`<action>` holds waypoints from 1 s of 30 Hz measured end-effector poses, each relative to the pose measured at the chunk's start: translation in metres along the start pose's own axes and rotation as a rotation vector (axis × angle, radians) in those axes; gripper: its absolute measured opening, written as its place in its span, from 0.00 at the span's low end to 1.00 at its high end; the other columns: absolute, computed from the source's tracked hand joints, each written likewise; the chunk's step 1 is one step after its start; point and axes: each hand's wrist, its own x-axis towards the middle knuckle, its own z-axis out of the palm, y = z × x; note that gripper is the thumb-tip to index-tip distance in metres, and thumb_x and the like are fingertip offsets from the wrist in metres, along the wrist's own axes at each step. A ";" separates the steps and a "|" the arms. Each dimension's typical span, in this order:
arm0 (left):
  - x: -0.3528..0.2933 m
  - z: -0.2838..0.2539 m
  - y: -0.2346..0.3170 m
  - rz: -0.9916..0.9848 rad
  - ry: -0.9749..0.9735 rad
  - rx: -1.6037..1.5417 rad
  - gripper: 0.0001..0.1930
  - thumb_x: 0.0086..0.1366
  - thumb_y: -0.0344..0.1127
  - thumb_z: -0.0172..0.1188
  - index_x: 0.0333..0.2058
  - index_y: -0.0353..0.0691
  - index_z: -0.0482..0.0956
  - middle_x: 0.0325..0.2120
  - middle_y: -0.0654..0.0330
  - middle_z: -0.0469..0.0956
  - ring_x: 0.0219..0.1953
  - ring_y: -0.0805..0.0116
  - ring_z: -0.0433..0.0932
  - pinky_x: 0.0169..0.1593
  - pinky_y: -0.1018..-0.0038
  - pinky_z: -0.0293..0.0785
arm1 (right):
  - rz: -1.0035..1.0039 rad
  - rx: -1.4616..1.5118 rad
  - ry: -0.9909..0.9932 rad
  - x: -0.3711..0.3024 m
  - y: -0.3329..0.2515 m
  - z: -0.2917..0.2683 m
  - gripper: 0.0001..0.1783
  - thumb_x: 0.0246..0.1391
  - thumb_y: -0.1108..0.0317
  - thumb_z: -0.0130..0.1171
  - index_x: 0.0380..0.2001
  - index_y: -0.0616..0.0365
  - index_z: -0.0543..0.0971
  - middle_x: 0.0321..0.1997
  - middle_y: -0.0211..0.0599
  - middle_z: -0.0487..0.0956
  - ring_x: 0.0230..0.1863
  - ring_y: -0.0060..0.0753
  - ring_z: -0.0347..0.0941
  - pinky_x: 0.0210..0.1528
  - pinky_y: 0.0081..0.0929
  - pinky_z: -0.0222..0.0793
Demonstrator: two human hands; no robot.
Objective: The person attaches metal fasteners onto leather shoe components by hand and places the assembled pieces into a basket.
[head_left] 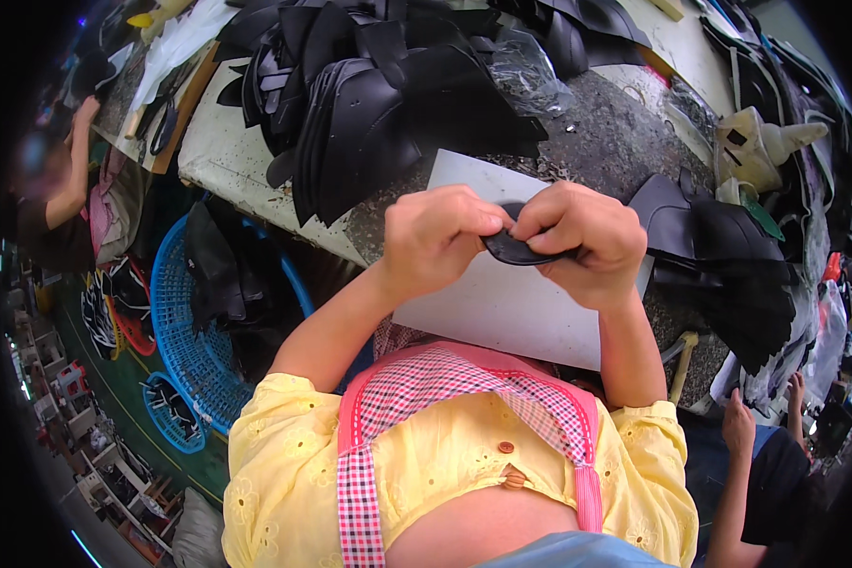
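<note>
Over a white board [502, 312] at the table edge, I hold a small black leather-like piece [521, 250] with a curved edge. My left hand [437, 232] pinches its left end between thumb and fingers. My right hand [592, 237] grips the same piece from the right, thumb and fingertips close to the left thumb. Part of the piece is hidden behind the right fingers. Beyond my left hand lies a large fanned stack of black leather-like pieces [388, 118]. Another stack of black pieces [705, 227] lies to the right of my right hand.
A blue plastic basket [175, 322] with black pieces stands at the left below the table. Clear plastic wrap [530, 76] lies behind the stack. A cream-coloured container with a spout [757, 147] is at the far right. Other people work at left and lower right.
</note>
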 end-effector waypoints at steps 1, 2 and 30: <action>-0.001 0.001 -0.003 -0.163 -0.020 -0.176 0.08 0.42 0.18 0.60 0.23 0.34 0.72 0.20 0.57 0.76 0.20 0.70 0.74 0.26 0.78 0.72 | 0.004 -0.007 0.004 0.002 -0.003 -0.002 0.12 0.19 0.82 0.56 0.16 0.61 0.69 0.22 0.35 0.75 0.24 0.35 0.72 0.25 0.23 0.67; -0.001 0.003 -0.004 -0.275 -0.035 -0.244 0.06 0.45 0.19 0.59 0.23 0.34 0.73 0.20 0.59 0.77 0.22 0.74 0.76 0.26 0.80 0.71 | -0.046 -0.167 -0.037 0.003 -0.006 -0.005 0.12 0.20 0.82 0.55 0.15 0.59 0.68 0.22 0.34 0.75 0.24 0.34 0.72 0.24 0.24 0.66; 0.173 0.016 -0.031 -0.360 -0.128 0.235 0.11 0.49 0.37 0.63 0.30 0.38 0.76 0.23 0.65 0.76 0.26 0.77 0.72 0.33 0.81 0.67 | 0.216 -0.111 0.847 -0.029 0.027 -0.149 0.23 0.39 0.69 0.63 0.41 0.64 0.71 0.43 0.37 0.72 0.45 0.29 0.67 0.46 0.21 0.62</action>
